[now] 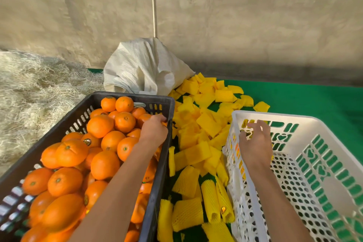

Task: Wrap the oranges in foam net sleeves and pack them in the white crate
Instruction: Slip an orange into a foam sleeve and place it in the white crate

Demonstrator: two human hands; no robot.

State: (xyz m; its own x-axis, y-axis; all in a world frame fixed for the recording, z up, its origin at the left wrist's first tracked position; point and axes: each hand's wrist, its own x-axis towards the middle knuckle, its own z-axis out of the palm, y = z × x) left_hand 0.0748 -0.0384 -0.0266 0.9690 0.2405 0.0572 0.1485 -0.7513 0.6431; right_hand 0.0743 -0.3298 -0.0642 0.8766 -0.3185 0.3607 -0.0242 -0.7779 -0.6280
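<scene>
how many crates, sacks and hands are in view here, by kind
black crate holding oranges: 1
white crate: 1
white woven sack: 1
hands, left hand and right hand: 2
total: 5
The oranges and the yellow foam net sleeves lie in heaps that hide too many to count.

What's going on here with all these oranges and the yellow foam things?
A person is packing oranges. Their left hand reaches into the black crate full of bare oranges, at its far right corner, fingers curled over one there. Their right hand is inside the white crate, near its far left corner, fingers loosely curled; whether it holds anything is unclear. The white crate's floor looks bare where visible. Yellow foam net sleeves lie heaped on the green mat between the crates.
</scene>
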